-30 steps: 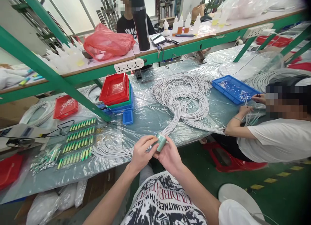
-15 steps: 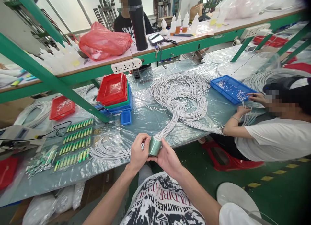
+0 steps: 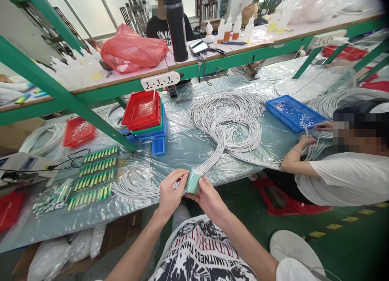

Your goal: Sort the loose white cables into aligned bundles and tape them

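Head view: my left hand [image 3: 172, 192] and right hand [image 3: 212, 201] clamped on green roll [image 3: 193, 181], one each side, near table edge. White cable bundle [image 3: 217, 151] just beyond. Red trays [image 3: 142, 109] farther left, blue tray [image 3: 294, 113] farther right.

Coiled white cables [image 3: 240, 131], stacked trays [image 3: 142, 111] and rows of green parts [image 3: 97, 171] rest on a plastic-covered surface [image 3: 170, 151] — a blue tray [image 3: 294, 113] alongside.
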Motion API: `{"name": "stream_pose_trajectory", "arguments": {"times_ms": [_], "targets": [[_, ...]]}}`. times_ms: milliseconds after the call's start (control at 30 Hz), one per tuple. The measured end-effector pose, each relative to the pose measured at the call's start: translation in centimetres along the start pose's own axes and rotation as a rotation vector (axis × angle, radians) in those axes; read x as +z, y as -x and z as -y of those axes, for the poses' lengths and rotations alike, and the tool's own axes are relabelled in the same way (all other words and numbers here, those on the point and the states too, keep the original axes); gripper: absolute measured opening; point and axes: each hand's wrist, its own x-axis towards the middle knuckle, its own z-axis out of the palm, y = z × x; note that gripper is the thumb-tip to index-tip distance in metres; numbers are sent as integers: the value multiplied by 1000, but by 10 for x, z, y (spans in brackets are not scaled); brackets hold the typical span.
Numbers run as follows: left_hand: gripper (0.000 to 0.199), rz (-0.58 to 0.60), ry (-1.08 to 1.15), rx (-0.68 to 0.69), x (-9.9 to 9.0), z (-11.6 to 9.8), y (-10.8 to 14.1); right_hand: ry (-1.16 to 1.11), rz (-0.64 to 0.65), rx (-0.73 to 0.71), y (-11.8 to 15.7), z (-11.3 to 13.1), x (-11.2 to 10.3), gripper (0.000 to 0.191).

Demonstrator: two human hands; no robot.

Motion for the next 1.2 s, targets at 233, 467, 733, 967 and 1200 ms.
{"name": "stream_pose_trajectory", "arguments": {"times_ms": [233, 467, 733, 967, 1200], "targets": [[18, 35, 151, -250, 1, -1, 5, 160, 51, -41, -7, 2, -2, 37], [21, 36, 204, -301, -8, -3, 12, 232, 5, -25, -15, 9, -10, 39], [25, 151, 140, -347, -16, 19, 11, 290, -163, 38, -20, 7, -39, 43], [29, 355, -208, -355, -5, 98, 21, -2, -275, 455, -39, -53, -77, 31], [24, 508, -415, -375, 16, 176, 6, 81, -701, 444, -84, -127, -96, 27]]}}
